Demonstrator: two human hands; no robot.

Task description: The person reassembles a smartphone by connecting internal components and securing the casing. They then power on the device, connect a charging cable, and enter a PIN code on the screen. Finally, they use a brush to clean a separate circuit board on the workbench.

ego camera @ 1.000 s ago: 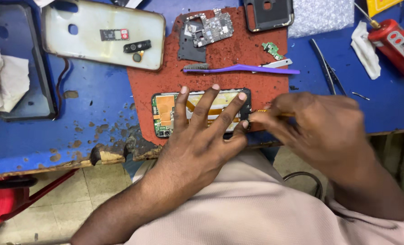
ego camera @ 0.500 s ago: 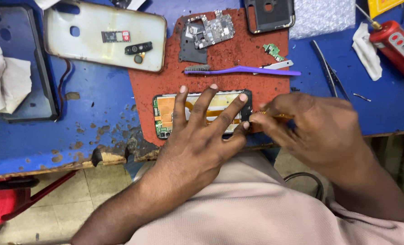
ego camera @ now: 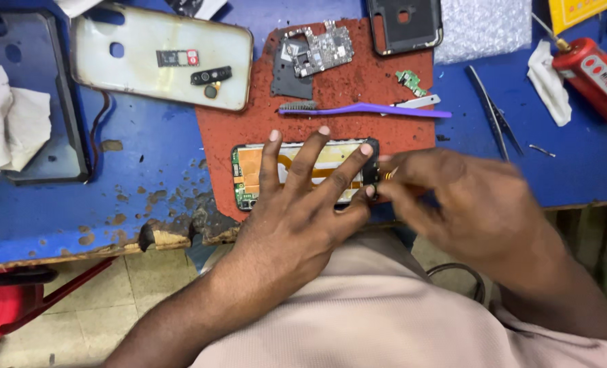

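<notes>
So, biggest stuff first:

- The scuffed blue-topped bench (ego camera: 146,170) carries everything, with a rust-red work mat (ego camera: 358,88) laid on its middle.
- An opened phone body with an orange inner layer and a green board strip at its left end (ego camera: 249,174) lies on the mat's near edge, long axis running left to right, right in front of the person.
- The left hand (ego camera: 296,204) lies flat over it, fingers spread, pressing it down; not wrapped around anything, just pinning it.
- The right hand (ego camera: 467,197) sits at the phone's right end, touching it. Its grip looks pinched nearly closed at that dark end corner, but motion blur hides whether something small is between the fingertips, so can't tell.
- So the working spot lies just left of the right hand, at the short right edge; that hand is clearly nearer to it.
- Past the phone, a purple-handled brush (ego camera: 371,109) lies parallel to it, untouched.
- Thin metal tweezers (ego camera: 494,119) sit on the bench to the right, well apart.
</notes>
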